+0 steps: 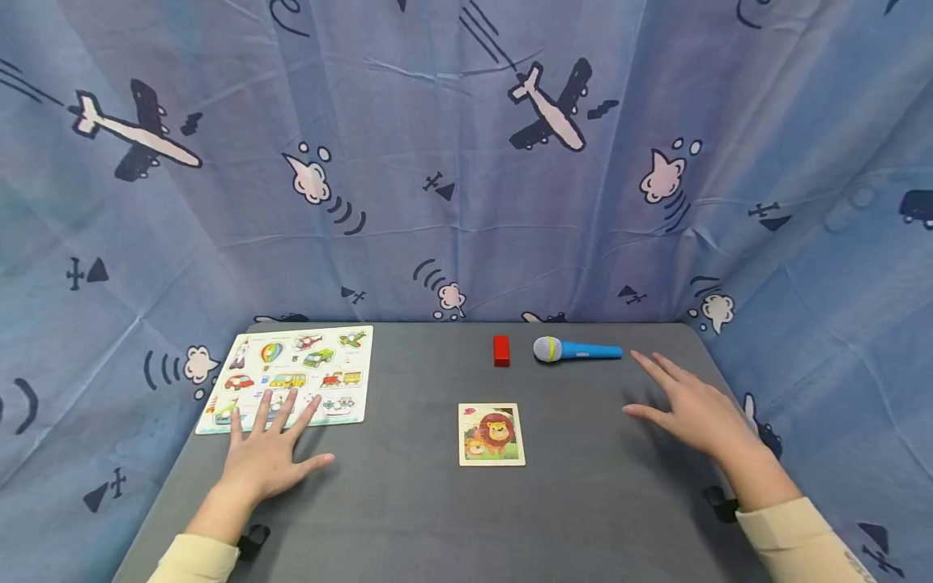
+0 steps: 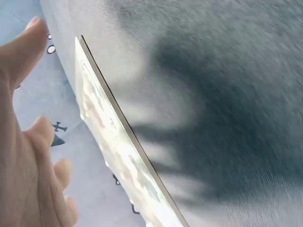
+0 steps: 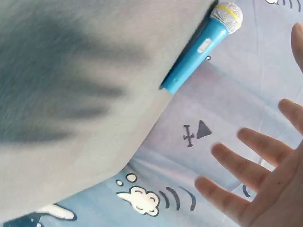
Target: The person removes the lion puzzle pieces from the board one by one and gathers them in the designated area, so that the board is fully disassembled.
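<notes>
Fingers on both hands are spread, released and holding nothing. Watching remotely, I see the left hand (image 1: pixel 266 461) hovering palm down, its fingertips over the near edge of a flat board (image 1: pixel 287 379) of vehicle pictures, at the left of a grey table (image 1: pixel 408 510). The right hand (image 1: pixel 696 413) hangs above the table's right side, its fingertips just beside the handle end of a blue microphone (image 1: pixel 583 351), apart from it. Left of the microphone's head stands a red block (image 1: pixel 501 351); nearer, between the hands, lies a lion puzzle (image 1: pixel 492 435).

For a clean touch, I would lower each hand slowly with loose fingers. The round handle could roll, so I'd bring thumb and fingers across it rather than nudge its end; the thin board would lift best by its rim.
</notes>
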